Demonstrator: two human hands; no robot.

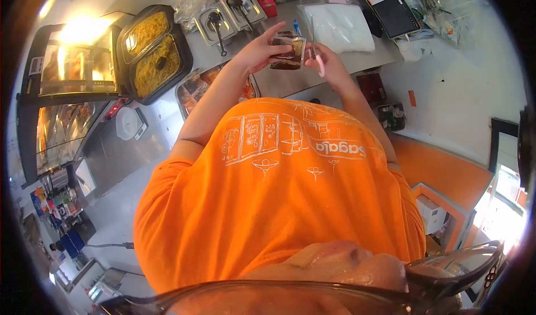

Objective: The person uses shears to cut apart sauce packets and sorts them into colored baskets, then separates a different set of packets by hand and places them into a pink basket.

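Over the metal counter, my left hand (261, 50) grips a small clear pack of dark brown contents (287, 63), its fingers spread around the side. Whether the pack is rigid or soft is hard to tell. Close beside it, my right hand (330, 66) is closed on scissors (320, 65) with a pink handle. The blades point away from me, next to the pack's right edge. Fingers partly cover both things.
Metal pans (215, 27) with black ladles stand beyond my left hand. A tray of packaged food (195, 86) lies under my left forearm. White plastic bags (340, 27) and a black tablet (391, 11) lie at the back right. A lit food warmer (75, 64) stands left.
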